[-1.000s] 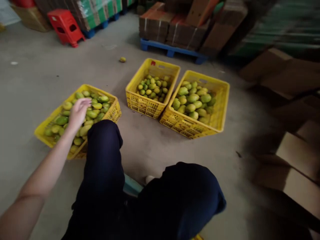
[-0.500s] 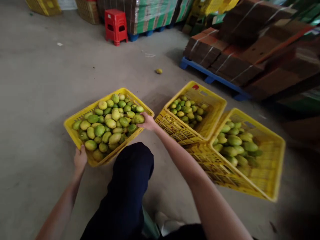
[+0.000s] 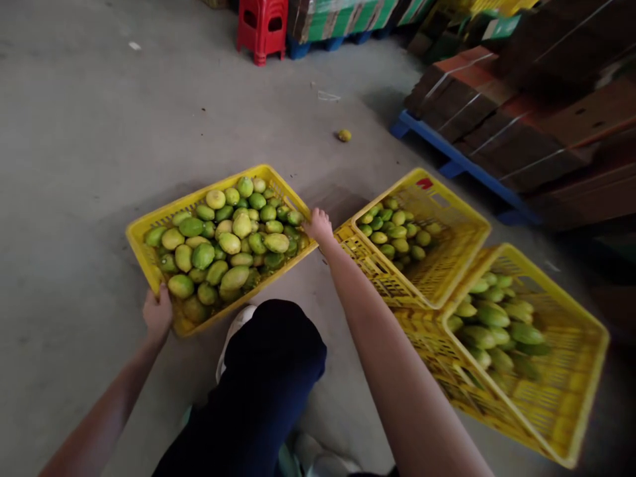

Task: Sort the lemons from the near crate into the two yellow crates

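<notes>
Both hands clamp one full crate of mangoes [image 3: 149, 228]: left hand [image 3: 158, 314] at its near corner, right hand [image 3: 318, 225] apparently closed on the far rim; uneven lifting could spill fruit.

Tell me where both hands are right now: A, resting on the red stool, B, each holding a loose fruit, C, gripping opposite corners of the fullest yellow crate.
C: the left hand and right hand each grip a corner of the fullest yellow crate.
</notes>
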The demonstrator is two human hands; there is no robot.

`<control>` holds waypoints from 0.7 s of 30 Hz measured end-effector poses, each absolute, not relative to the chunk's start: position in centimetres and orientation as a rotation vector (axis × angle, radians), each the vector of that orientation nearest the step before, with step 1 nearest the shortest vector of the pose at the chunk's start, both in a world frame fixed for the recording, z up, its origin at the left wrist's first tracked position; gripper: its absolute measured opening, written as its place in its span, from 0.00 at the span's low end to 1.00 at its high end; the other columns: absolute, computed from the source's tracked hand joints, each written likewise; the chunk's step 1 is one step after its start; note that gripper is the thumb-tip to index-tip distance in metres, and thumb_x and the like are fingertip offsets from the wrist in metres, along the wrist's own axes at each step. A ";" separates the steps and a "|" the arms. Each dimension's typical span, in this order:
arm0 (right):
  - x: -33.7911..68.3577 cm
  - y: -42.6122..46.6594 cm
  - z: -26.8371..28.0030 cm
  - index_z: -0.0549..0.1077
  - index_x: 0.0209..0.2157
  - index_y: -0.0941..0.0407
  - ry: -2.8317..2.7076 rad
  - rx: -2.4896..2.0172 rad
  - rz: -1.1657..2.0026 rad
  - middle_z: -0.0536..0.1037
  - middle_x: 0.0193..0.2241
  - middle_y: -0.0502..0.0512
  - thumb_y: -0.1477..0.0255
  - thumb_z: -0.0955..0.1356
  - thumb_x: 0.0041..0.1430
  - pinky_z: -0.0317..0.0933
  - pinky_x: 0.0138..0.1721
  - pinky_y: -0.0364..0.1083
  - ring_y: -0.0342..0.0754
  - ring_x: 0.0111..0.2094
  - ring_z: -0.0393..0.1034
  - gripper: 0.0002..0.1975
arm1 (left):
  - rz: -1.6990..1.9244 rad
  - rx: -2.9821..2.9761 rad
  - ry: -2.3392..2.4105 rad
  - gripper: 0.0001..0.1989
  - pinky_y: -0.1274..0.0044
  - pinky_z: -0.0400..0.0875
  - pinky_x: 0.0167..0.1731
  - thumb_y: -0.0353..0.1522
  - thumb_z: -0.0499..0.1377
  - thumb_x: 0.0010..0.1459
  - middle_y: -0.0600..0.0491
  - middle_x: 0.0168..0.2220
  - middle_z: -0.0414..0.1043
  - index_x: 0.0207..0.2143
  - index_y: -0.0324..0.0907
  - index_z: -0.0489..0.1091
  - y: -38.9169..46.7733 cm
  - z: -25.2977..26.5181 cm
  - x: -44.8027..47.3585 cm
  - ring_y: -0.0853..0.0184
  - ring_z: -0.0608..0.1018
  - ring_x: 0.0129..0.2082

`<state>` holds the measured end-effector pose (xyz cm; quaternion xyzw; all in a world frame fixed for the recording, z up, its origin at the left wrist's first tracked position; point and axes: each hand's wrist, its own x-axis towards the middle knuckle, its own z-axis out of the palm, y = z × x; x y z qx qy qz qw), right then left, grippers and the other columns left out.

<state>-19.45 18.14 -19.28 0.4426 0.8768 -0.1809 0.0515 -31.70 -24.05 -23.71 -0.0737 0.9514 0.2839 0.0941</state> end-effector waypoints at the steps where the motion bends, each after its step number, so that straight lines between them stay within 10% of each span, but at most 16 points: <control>1: -19.1 18.7 -19.5 0.64 0.54 0.63 2.625 1.362 -0.544 0.72 0.52 0.72 0.69 0.64 0.65 0.61 0.52 0.55 0.63 0.55 0.66 0.19 | 0.821 -0.216 2.828 0.15 0.71 0.72 0.43 0.39 0.49 0.65 0.50 0.38 0.77 0.46 0.43 0.70 -24.0 -23.6 -31.7 0.55 0.77 0.48; 21: -4.3 3.0 -21.6 0.66 0.45 0.60 2.235 1.985 -0.700 0.79 0.40 0.69 0.71 0.59 0.67 0.63 0.37 0.48 0.57 0.38 0.77 0.10 | 0.138 0.498 2.790 0.22 0.85 0.59 0.33 0.40 0.47 0.71 0.50 0.45 0.78 0.49 0.33 0.72 -17.6 -19.2 -43.9 0.69 0.75 0.42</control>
